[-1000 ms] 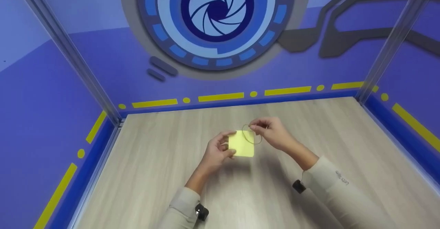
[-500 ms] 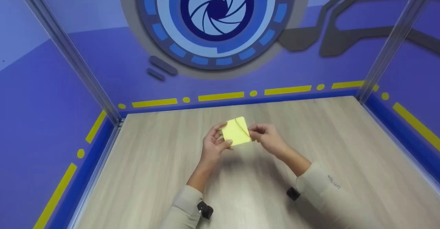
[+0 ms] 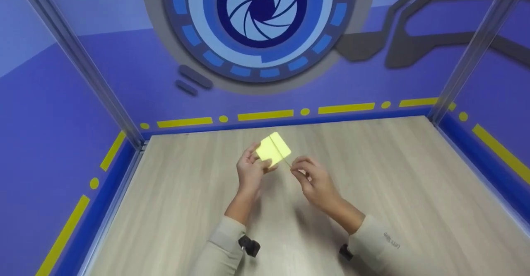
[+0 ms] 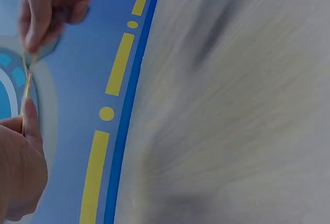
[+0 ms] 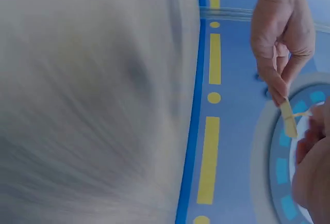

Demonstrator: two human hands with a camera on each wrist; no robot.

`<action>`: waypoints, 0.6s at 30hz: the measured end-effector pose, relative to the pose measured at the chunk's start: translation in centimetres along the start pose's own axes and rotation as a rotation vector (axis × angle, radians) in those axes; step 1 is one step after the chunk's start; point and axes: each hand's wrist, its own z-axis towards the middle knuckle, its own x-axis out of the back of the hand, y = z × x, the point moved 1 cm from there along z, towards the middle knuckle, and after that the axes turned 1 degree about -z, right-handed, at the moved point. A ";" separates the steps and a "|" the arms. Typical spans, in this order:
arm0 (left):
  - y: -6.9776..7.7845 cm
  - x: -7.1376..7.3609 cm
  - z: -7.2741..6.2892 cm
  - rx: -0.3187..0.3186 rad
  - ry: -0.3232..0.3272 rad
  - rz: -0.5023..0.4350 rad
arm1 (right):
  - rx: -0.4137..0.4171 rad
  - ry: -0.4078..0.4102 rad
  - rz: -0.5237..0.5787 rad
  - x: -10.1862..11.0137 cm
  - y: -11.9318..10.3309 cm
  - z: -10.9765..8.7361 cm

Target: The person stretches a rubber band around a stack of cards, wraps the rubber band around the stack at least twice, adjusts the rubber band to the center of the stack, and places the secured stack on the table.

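At left, the left hand (image 3: 250, 172) pinches the near-left part of a yellow pad (image 3: 265, 149), thumb on its upper face and fingers at its edge, holding it above the counter (image 3: 186, 209). The pad looks nearly square, with no clear long axis, and sits turned cornerwise. Across its face a thin band (image 3: 278, 147) slants from the far-left edge to the near-right edge, then spans a short gap to the right hand (image 3: 316, 185). That grip is closed at thumb and fingertips on the band, apart from the pad, which lies ahead and leftward of it; whether the band also passes behind is hidden.
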 end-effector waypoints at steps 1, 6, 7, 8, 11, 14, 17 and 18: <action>0.1 0.1 -0.1 0.026 -0.014 0.020 | 0.060 0.006 -0.013 0.1 0.0 -0.1; 0.5 0.5 -0.4 0.079 -0.142 0.083 | -0.101 -0.096 0.153 1.5 0.6 0.5; 0.6 0.6 -0.4 0.078 -0.170 0.084 | -0.158 -0.101 0.173 1.8 0.7 0.7; 0.6 0.7 -0.4 0.076 -0.196 0.082 | -0.204 -0.101 0.187 2.1 0.9 0.8; 0.4 0.9 -0.4 0.066 -0.255 0.073 | -0.269 -0.104 0.189 2.6 1.3 1.1; 0.2 1.1 -0.5 0.060 -0.280 0.067 | -0.273 -0.128 0.180 2.5 1.6 1.1; 0.0 1.2 -0.5 0.064 -0.314 0.079 | -0.280 -0.147 0.165 2.4 1.9 1.0; -0.1 1.3 -0.5 0.068 -0.332 0.091 | -0.288 -0.151 0.163 2.3 2.0 1.0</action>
